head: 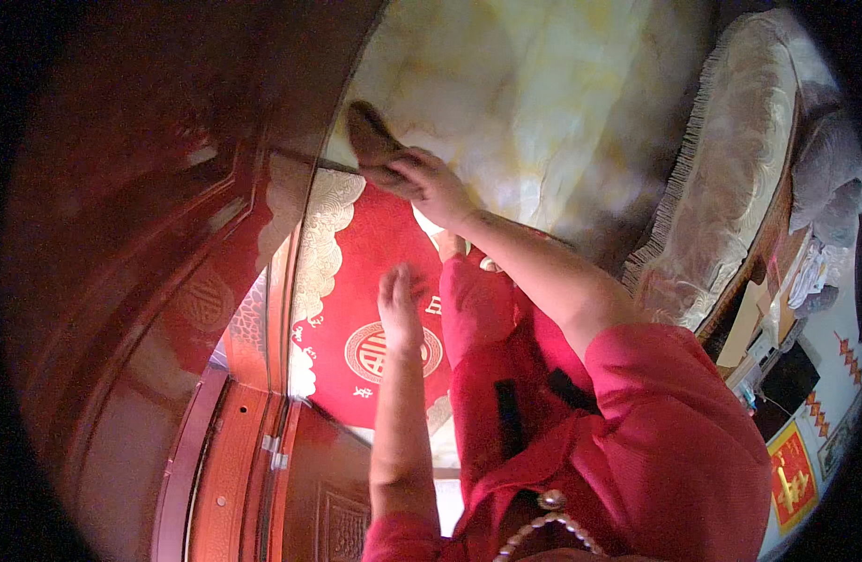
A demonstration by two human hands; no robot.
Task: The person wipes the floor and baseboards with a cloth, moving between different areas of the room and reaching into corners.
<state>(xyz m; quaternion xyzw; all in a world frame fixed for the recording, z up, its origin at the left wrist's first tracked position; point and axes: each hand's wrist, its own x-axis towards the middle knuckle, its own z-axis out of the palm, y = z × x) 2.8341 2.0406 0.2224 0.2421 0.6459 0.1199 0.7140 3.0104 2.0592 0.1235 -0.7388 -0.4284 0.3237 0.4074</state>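
Note:
My right hand (pixel 431 184) grips one end of a blurred dark brown object (pixel 372 139), with an elongated shape like a shoe or a brush; which it is I cannot tell. The hand is above the edge of a red doormat (pixel 396 232) with cream cloud borders and a round emblem. Nearer to me, my left hand (pixel 401 309) is raised over the same mat near the emblem, fingers extended and somewhat blurred, with nothing seen in it. Below my right forearm a foot and red trouser legs show in part.
A glossy brown door (pixel 192 232) stands along the left, beside an orange-brown door frame (pixel 227 449). Marble-patterned floor (pixel 515 91) spreads beyond the mat. At the right is a sofa with a fringed cover (pixel 726 161), and behind it a dark screen (pixel 789 386) among cluttered things.

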